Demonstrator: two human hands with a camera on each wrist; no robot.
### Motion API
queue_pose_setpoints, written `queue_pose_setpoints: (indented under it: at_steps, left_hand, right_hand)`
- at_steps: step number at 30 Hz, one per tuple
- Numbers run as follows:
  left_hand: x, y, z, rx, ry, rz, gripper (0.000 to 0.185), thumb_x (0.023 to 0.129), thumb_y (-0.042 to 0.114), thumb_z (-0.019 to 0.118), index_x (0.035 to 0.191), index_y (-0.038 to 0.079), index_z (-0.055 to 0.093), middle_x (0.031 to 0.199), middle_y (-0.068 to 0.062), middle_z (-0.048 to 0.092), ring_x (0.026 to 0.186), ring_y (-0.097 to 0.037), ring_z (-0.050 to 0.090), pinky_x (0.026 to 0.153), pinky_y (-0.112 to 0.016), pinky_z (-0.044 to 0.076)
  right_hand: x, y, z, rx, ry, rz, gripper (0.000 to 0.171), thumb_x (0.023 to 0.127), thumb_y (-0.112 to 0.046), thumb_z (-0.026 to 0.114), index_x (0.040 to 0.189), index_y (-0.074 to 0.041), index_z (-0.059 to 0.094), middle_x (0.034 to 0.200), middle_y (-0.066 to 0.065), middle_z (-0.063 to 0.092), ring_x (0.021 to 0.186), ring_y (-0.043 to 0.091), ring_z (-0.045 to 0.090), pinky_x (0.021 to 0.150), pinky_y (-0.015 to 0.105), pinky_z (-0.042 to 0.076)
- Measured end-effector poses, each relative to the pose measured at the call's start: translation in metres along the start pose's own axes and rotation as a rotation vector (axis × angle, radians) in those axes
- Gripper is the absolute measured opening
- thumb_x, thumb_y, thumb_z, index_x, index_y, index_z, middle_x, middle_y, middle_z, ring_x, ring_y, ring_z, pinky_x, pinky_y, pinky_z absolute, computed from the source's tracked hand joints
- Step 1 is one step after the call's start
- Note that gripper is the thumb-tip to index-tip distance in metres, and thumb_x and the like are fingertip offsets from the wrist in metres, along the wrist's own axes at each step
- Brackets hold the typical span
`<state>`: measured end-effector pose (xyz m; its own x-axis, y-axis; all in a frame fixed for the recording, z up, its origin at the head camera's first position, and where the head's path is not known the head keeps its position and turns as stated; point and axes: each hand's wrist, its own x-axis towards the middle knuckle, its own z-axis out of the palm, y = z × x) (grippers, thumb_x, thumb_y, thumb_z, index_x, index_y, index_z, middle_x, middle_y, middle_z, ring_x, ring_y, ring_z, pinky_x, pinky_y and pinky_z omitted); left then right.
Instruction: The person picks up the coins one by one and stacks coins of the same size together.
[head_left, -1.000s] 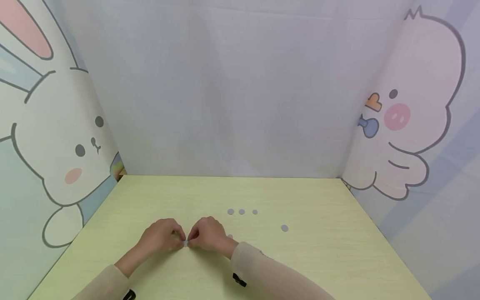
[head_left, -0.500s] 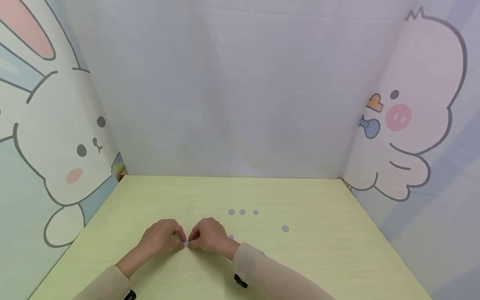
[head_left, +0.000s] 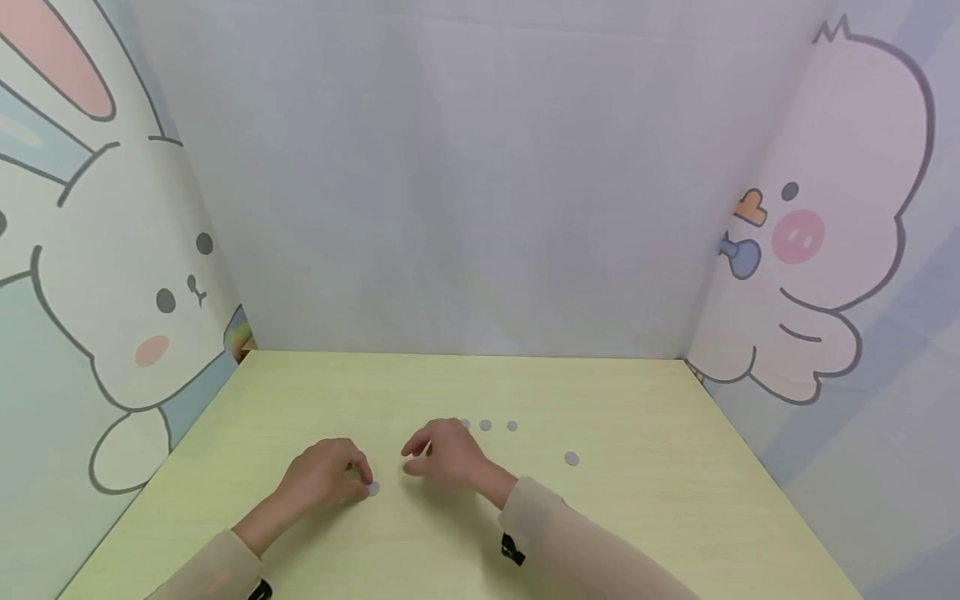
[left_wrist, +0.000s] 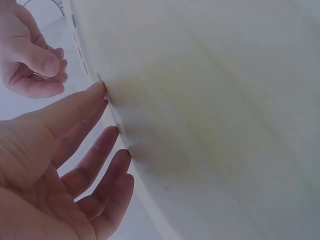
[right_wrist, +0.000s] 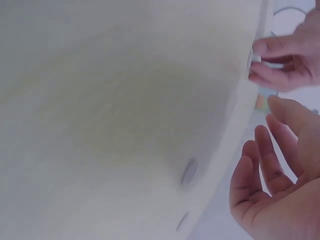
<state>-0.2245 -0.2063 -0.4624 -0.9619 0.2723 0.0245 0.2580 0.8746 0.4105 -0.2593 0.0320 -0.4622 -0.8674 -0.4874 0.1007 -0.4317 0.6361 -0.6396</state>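
Head view: my left hand (head_left: 324,477) rests on the table (head_left: 637,517), fingertips pinching a small grey disc (head_left: 372,488) that lies flat on the wood. My right hand (head_left: 442,454) hovers just beside it, fingers loosely spread and holding nothing. Behind that hand, two more discs (head_left: 485,425) sit in a row, and a lone disc (head_left: 572,458) lies well apart to the right. Cartoon panels wall the table.
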Motion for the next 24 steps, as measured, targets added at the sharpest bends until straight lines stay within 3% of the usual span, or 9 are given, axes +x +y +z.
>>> queue_pose_setpoints:
  at_steps: [3, 7, 13, 16, 24]
  left_hand:
    - [-0.002, 0.001, -0.001, -0.009, -0.002, -0.009, 0.022, 0.077, 0.023, 0.096, 0.073, 0.030, 0.075, 0.094, 0.010, 0.071, 0.087, -0.013, 0.063, 0.074, -0.041, 0.054]
    - [-0.004, 0.002, -0.001, -0.020, 0.010, 0.001, 0.022, 0.077, 0.023, 0.096, 0.074, 0.030, 0.075, 0.095, 0.010, 0.071, 0.088, -0.014, 0.064, 0.075, -0.043, 0.055]
    - [-0.004, 0.001, 0.000, -0.028, 0.027, 0.018, 0.023, 0.077, 0.023, 0.096, 0.074, 0.030, 0.075, 0.096, 0.009, 0.072, 0.089, -0.015, 0.065, 0.075, -0.043, 0.055]
    - [-0.003, 0.000, 0.000, -0.033, 0.022, 0.015, 0.022, 0.078, 0.024, 0.096, 0.075, 0.030, 0.075, 0.097, 0.009, 0.072, 0.089, -0.015, 0.065, 0.075, -0.042, 0.055]
    - [-0.004, 0.001, -0.001, -0.035, 0.015, 0.001, 0.021, 0.078, 0.024, 0.096, 0.075, 0.029, 0.075, 0.099, 0.007, 0.073, 0.089, -0.015, 0.064, 0.074, -0.042, 0.055]
  right_hand:
    - [0.000, 0.013, -0.014, -0.005, 0.022, -0.004, 0.016, 0.088, -0.022, 0.087, 0.104, -0.018, 0.086, 0.093, -0.013, 0.073, 0.082, 0.003, 0.059, 0.076, 0.023, 0.051]
    - [-0.005, 0.029, -0.035, -0.006, 0.054, -0.039, 0.022, 0.089, -0.021, 0.087, 0.110, -0.013, 0.084, 0.103, 0.000, 0.077, 0.093, 0.015, 0.066, 0.084, 0.029, 0.053]
    - [-0.009, 0.058, -0.061, -0.002, 0.106, -0.092, 0.029, 0.092, -0.021, 0.085, 0.118, -0.008, 0.081, 0.115, 0.009, 0.075, 0.113, 0.035, 0.066, 0.097, 0.049, 0.053]
    - [-0.010, 0.073, -0.070, -0.017, 0.141, -0.101, 0.031, 0.091, -0.018, 0.086, 0.119, -0.007, 0.080, 0.117, 0.007, 0.075, 0.117, 0.035, 0.066, 0.101, 0.055, 0.050]
    - [-0.013, 0.106, -0.080, -0.053, 0.173, -0.068, 0.035, 0.089, -0.018, 0.087, 0.120, -0.004, 0.079, 0.120, 0.009, 0.074, 0.118, 0.032, 0.063, 0.102, 0.055, 0.049]
